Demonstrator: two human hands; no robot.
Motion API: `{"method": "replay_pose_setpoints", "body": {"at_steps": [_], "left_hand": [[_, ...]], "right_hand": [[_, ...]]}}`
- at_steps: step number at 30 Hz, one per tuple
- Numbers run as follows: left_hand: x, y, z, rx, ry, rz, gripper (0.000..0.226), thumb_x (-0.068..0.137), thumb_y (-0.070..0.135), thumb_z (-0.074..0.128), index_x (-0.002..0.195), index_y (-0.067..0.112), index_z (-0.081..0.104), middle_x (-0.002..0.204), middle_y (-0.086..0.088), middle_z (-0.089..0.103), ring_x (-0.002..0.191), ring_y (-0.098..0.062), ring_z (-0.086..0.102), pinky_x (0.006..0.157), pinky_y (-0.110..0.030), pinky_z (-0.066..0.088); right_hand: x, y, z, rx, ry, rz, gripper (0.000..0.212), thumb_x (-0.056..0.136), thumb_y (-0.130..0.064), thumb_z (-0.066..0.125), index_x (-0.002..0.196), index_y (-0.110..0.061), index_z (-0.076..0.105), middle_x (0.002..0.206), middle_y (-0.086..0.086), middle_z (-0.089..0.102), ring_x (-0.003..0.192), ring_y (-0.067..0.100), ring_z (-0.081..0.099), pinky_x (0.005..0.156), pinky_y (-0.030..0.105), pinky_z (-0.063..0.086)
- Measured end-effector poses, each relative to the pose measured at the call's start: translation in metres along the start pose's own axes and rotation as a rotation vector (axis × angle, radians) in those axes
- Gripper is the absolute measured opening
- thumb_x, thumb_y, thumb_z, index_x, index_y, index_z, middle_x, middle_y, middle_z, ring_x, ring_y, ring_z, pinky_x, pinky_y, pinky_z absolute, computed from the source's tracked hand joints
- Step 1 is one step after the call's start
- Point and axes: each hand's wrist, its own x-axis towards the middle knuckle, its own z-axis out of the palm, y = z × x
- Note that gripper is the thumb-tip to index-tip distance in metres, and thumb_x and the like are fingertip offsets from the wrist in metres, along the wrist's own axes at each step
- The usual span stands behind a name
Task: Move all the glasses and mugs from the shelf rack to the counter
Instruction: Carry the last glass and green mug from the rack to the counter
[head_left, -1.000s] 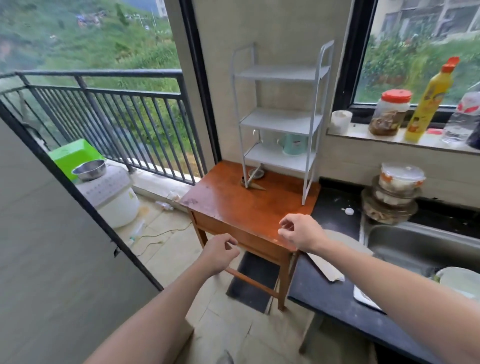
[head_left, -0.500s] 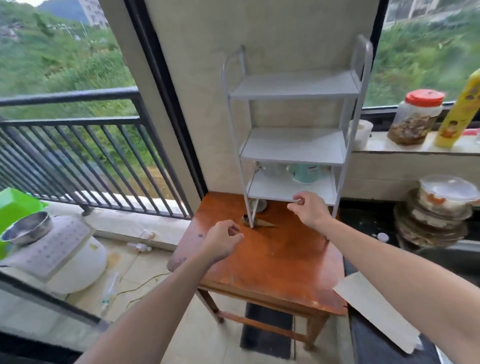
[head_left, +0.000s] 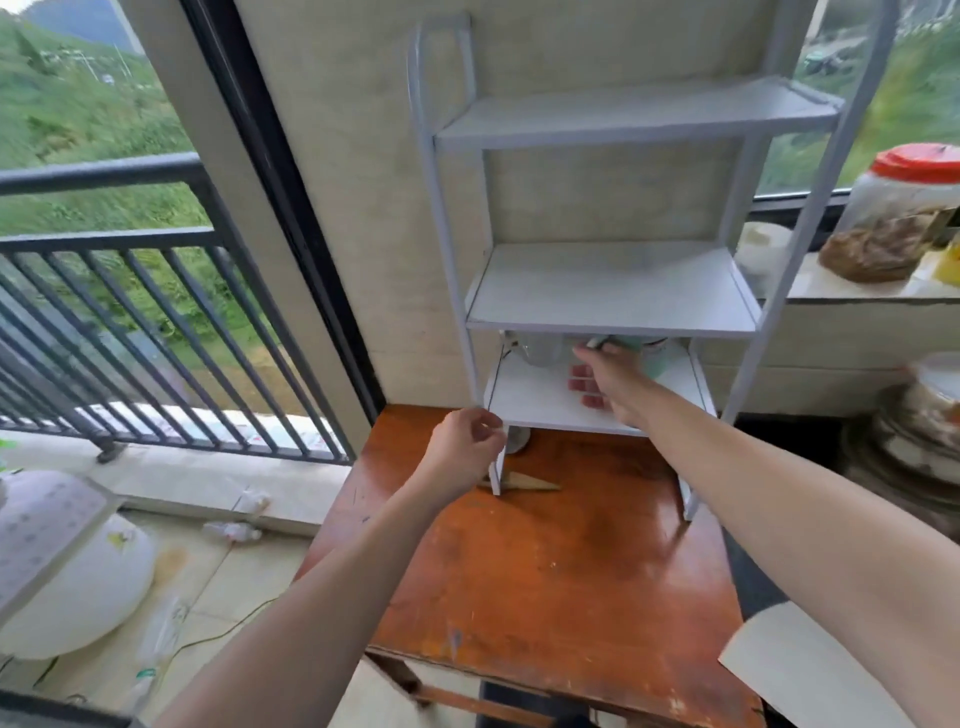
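The white three-tier shelf rack (head_left: 613, 291) stands on a brown wooden table (head_left: 545, 571). Its top and middle shelves are bare. On the bottom shelf, half hidden under the middle one, sit a clear glass (head_left: 540, 351) at the left and a teal mug (head_left: 652, 361) at the right. My right hand (head_left: 608, 382) is inside the bottom shelf between them, thumb up beside the mug; I cannot tell whether it holds anything. My left hand (head_left: 467, 447) hovers with curled fingers in front of the rack's front left leg, nothing visible in it.
The dark counter (head_left: 753, 431) runs along the right, with stacked covered bowls (head_left: 930, 415) and a white sheet (head_left: 810, 670) on it. A red-lidded jar (head_left: 898, 218) and a white cup (head_left: 761, 254) stand on the sill. A railing and a white appliance (head_left: 67, 571) are at the left.
I have come closer to the rack. My right hand moved from the bottom shelf's front edge into the shelf beside the mug. My left hand rose toward the rack's front left leg.
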Motion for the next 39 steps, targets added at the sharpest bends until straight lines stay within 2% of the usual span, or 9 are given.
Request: {"method": "replay_pose_setpoints", "body": {"at_steps": [3,6,10,13,18,22,29,36,39], "left_hand": [[0.018,0.015,0.008,-0.008,-0.007,0.016,0.027,0.088,0.028,0.058,0.114,0.021,0.060,0.093,0.005,0.065,0.077,-0.015,0.063,0.061,-0.032,0.055],[0.037,0.033,0.016,-0.002,0.004,0.041,0.046,0.089,0.030,0.057,0.132,0.020,0.045,0.116,0.000,0.059,0.096,-0.018,0.060,0.083,-0.038,0.053],[0.066,0.053,0.030,-0.201,0.051,-0.148,0.058,0.094,0.041,0.051,0.144,0.021,0.027,0.141,-0.012,0.046,0.121,-0.033,0.052,0.100,-0.049,0.046],[0.092,0.059,0.038,-0.345,0.151,-0.231,0.056,0.098,0.042,0.040,0.143,0.012,0.028,0.145,-0.018,0.043,0.126,-0.038,0.049,0.103,-0.052,0.043],[0.116,0.065,0.044,-0.635,0.195,-0.266,0.024,0.100,0.019,0.037,0.120,0.009,0.048,0.114,-0.010,0.056,0.102,-0.032,0.062,0.079,-0.039,0.056],[0.109,0.073,0.047,-0.600,0.135,-0.212,0.018,0.099,0.015,0.039,0.093,0.008,0.054,0.097,-0.011,0.061,0.076,-0.021,0.062,0.059,-0.028,0.050],[0.059,0.073,0.036,-0.485,-0.042,-0.212,0.043,0.099,0.036,0.043,0.070,0.007,0.058,0.077,-0.016,0.063,0.066,-0.025,0.057,0.069,-0.037,0.050],[-0.010,0.049,-0.001,-0.579,-0.217,-0.178,0.043,0.100,0.033,0.040,0.064,0.011,0.049,0.058,-0.009,0.058,0.048,-0.019,0.050,0.051,-0.030,0.042],[-0.042,0.038,-0.002,-0.518,-0.289,-0.167,0.042,0.098,0.034,0.041,0.062,0.013,0.046,0.055,-0.008,0.055,0.048,-0.021,0.046,0.054,-0.031,0.039]], "right_hand": [[-0.011,0.005,-0.009,-0.008,0.026,0.026,0.031,0.098,-0.047,0.046,0.099,-0.018,0.057,0.091,0.008,0.064,0.077,0.019,0.064,0.058,0.028,0.047],[-0.026,0.011,-0.021,0.002,0.076,0.021,0.038,0.098,-0.052,0.042,0.093,-0.018,0.058,0.085,0.008,0.063,0.073,0.020,0.063,0.054,0.026,0.047],[-0.043,0.018,-0.031,0.021,0.146,0.019,0.040,0.099,-0.051,0.041,0.093,-0.016,0.061,0.083,0.007,0.065,0.069,0.018,0.064,0.051,0.025,0.049],[-0.051,0.025,-0.038,0.057,0.175,0.021,0.039,0.098,-0.050,0.044,0.092,-0.016,0.064,0.088,0.007,0.068,0.075,0.020,0.067,0.053,0.027,0.051],[-0.064,0.033,-0.052,0.105,0.197,0.014,0.044,0.096,-0.056,0.045,0.091,-0.017,0.064,0.095,0.007,0.072,0.083,0.021,0.070,0.055,0.026,0.052],[-0.075,0.030,-0.060,0.065,0.222,0.038,0.049,0.095,-0.060,0.043,0.087,-0.016,0.064,0.096,0.008,0.071,0.085,0.022,0.069,0.060,0.028,0.052],[-0.107,0.027,-0.065,0.012,0.233,0.128,0.054,0.093,-0.059,0.047,0.093,-0.009,0.068,0.091,0.007,0.074,0.083,0.020,0.071,0.062,0.028,0.052],[-0.172,0.039,-0.065,0.024,0.246,0.083,0.050,0.095,-0.055,0.048,0.072,-0.013,0.063,0.081,0.011,0.074,0.071,0.020,0.069,0.055,0.027,0.048],[-0.209,0.048,-0.072,0.036,0.228,0.083,0.051,0.096,-0.053,0.047,0.067,-0.014,0.061,0.075,0.012,0.074,0.063,0.019,0.066,0.053,0.027,0.048]]}}
